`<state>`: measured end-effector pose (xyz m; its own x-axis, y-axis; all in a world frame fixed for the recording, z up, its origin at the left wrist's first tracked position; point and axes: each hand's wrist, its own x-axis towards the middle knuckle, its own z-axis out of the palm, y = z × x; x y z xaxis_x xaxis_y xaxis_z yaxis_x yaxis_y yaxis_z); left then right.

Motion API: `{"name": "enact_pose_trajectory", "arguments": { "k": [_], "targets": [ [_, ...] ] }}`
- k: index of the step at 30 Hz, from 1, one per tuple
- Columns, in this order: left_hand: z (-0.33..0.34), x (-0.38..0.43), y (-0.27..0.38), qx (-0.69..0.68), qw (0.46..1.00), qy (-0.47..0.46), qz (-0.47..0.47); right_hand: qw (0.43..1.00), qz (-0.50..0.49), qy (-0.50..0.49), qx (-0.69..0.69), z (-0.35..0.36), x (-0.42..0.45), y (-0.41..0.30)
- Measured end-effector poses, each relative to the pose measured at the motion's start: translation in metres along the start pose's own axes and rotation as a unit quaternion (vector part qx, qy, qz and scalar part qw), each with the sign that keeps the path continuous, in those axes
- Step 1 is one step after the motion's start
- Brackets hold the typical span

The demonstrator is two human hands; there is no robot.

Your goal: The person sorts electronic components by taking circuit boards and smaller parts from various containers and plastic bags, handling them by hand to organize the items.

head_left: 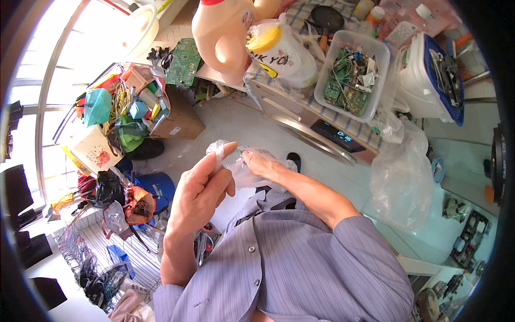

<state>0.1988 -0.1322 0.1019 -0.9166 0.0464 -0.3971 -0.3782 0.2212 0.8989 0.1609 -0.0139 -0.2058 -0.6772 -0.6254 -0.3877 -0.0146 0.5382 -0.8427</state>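
Note:
A clear plastic bag (pixel 245 175) hangs in front of my body, stretched between my two hands. My left hand (pixel 203 185) has a bunched end of the bag wrapped at its index finger, and the finger points to the right. On the other side, my right hand (pixel 259 163) pinches the bag with its fingertips. The lower part of the bag is partly hidden behind my right forearm. Whatever the bag may contain cannot be made out.
Ahead stands a front-loading washing machine (pixel 281 106) with a lit display. On it are a translucent bin (pixel 322 90) of circuit boards and wires, and a bagged tub (pixel 295 66). A crammed cardboard box (pixel 181 116) and a blue bucket (pixel 163 187) stand at left.

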Motion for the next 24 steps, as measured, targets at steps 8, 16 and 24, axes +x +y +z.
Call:
{"name": "enact_pose_trajectory", "arguments": {
  "k": [8,16,24],
  "targets": [
    [-0.008,0.000,-0.015,0.000,1.000,-0.012,-0.003,0.996,0.065,-0.021,0.057,-0.045,-0.035,-0.043],
    [-0.007,0.006,-0.010,0.018,0.999,-0.037,0.027,0.993,-0.035,-0.031,-0.108,-0.031,-0.032,0.008],
    [-0.010,0.006,-0.009,0.034,0.997,-0.041,0.048,0.978,-0.033,0.033,-0.204,-0.063,-0.068,-0.026]
  ]
}}
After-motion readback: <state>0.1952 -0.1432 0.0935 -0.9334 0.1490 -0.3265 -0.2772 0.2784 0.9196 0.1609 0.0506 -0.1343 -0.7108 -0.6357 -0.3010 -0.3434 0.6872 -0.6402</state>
